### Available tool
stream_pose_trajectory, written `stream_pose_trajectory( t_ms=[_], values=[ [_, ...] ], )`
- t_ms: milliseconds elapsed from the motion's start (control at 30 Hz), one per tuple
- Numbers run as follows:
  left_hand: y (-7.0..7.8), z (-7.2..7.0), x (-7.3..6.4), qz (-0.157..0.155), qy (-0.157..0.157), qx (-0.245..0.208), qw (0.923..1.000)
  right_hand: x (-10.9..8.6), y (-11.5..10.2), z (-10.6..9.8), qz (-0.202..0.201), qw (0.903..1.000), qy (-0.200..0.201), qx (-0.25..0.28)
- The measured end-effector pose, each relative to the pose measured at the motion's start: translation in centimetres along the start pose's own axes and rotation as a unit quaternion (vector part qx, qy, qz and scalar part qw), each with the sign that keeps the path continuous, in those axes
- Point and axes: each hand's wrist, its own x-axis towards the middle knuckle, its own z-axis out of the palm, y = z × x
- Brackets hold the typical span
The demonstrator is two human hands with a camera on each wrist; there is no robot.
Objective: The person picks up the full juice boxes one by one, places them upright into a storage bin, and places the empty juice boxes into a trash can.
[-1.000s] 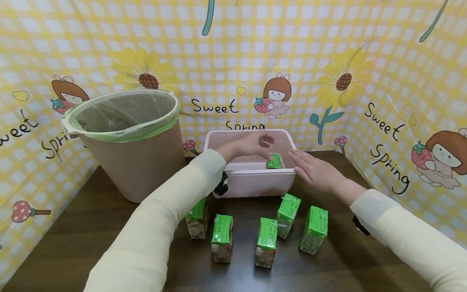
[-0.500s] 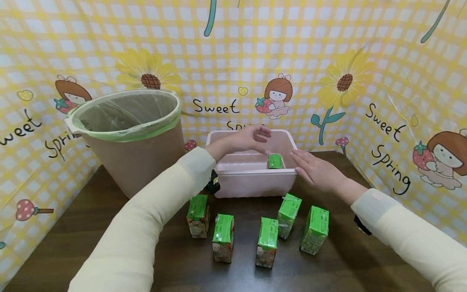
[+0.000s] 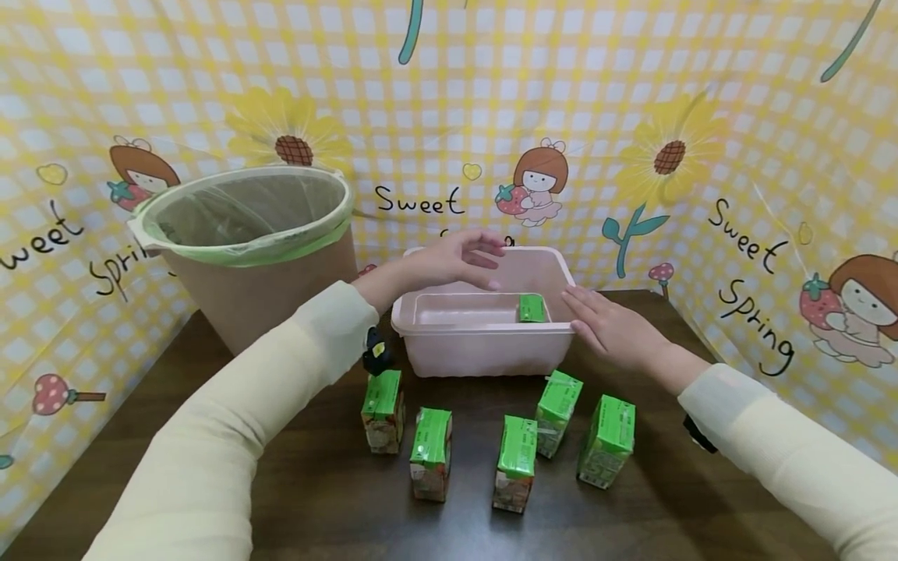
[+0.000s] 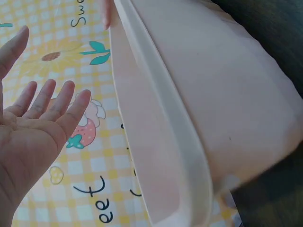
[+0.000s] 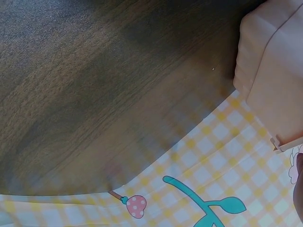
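A pale pink plastic bin [image 3: 491, 352] stands at the back of the table, with one green-topped drink carton [image 3: 532, 308] inside at its right end. My left hand [image 3: 456, 261] hovers over the bin's left part, fingers spread and nothing held; in the left wrist view the palm of the left hand [image 4: 40, 127] shows beside the bin's rim [image 4: 175, 123]. Straight fingers of my right hand [image 3: 617, 331] rest against the bin's right side. In the right wrist view only a sliver of that hand shows at the right edge, near the bin [image 5: 279, 71].
Several drink cartons stand upright on the dark wooden table [image 3: 477, 538] in front of the bin, among them a left one [image 3: 383, 413] and a right one [image 3: 607, 440]. A tall lined trash can [image 3: 281, 288] stands at the left. Checked cloth [image 3: 435, 93] hangs behind.
My left hand has drawn up and left, away from the carton in the bin, which now shows fully. The right hand stays at the bin's right side.
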Motion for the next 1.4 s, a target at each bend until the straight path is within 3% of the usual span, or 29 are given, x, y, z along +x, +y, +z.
stream_pose_trajectory(
  t_ms=[333,767,933,1133,1400],
  values=[
    [-0.4,-1.1,-3.2,-0.006,0.003,-0.018,0.9998,0.0,-0.1,0.0,0.002,1.0000,0.002,0.005],
    [-1.1,-2.1,-8.7,0.006,-0.013,-0.009,0.9999,-0.1,-0.4,-0.1,0.000,0.9999,0.013,0.009],
    [-2.0,-2.5,-11.2,0.030,-0.021,-0.013,0.9993,0.0,-0.3,0.0,-0.007,0.9999,0.015,0.006],
    [-3.4,-2.7,-14.7,0.028,-0.022,-0.019,0.9992,0.0,-0.3,0.0,-0.009,0.9999,0.008,-0.004],
    [-5.8,-2.5,-18.0,0.028,0.023,-0.008,0.9993,-0.1,-0.2,0.1,-0.006,0.9999,0.010,-0.006]
  ],
)
